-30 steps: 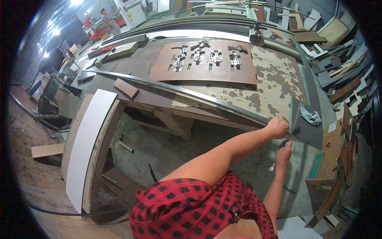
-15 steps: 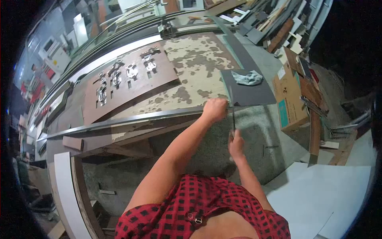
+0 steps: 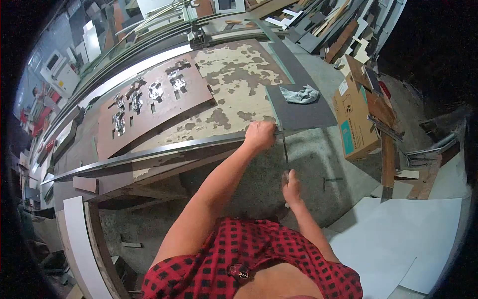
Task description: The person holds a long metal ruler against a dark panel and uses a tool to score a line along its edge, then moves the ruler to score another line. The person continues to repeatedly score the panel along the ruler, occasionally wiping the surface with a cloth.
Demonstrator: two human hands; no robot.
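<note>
My left hand (image 3: pixel 260 135) is closed in a fist over the near right end of a long metal strip (image 3: pixel 184 146), which lies along the table's front edge. Just right of it, a long narrow dark tool (image 3: pixel 285 149), like a hacksaw seen from above, points away from me past the strip's end. The handle of this tool is wrapped by my right hand (image 3: pixel 292 188), below the table edge and nearer my body. A crumpled pale cloth (image 3: pixel 299 94) lies on a dark grey panel (image 3: pixel 308 115) beyond my hands.
A brown board (image 3: pixel 164 112) with several shiny metal hinges (image 3: pixel 156 90) rests on the patchy worktable (image 3: pixel 219 119). To the right stands a cardboard box (image 3: pixel 358 132) with offcuts. White sheets (image 3: pixel 413 234) lie at lower right. A small brown block (image 3: pixel 85 184) sits at the table's left corner.
My right hand has drawn the tool back toward my body a little. My left hand keeps its hold on the strip's end. The whole view has shifted slightly.
</note>
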